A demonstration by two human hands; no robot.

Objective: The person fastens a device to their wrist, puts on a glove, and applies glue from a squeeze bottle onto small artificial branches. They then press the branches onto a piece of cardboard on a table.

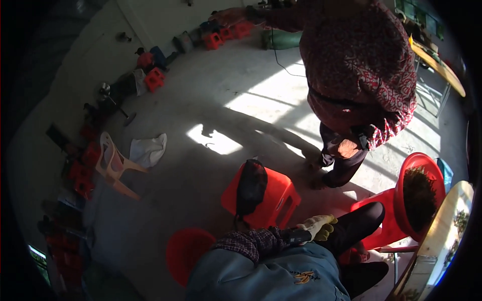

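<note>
My left hand (320, 227), in a cream and yellow work glove, lies over my dark-trousered thigh (359, 220). Its fingers are loosely bent and apart, with nothing visible in them. A dark device (295, 236) sits at that wrist, below a plaid sleeve (251, 244). My right hand is out of the picture. Just beyond the left arm stands a red plastic stool (281, 195) with a black bag (252, 186) on it. To the right, a red tub (400, 200) holds a mass of greenish-brown plant material (419, 198).
A person in a red patterned top (356, 65) stands ahead. A pale tabletop (442, 241) with plant bits is at the lower right. A red basin (187, 251) lies left of me. Farther off are a beige chair (118, 168), a white sack (149, 150) and several red stools (154, 79).
</note>
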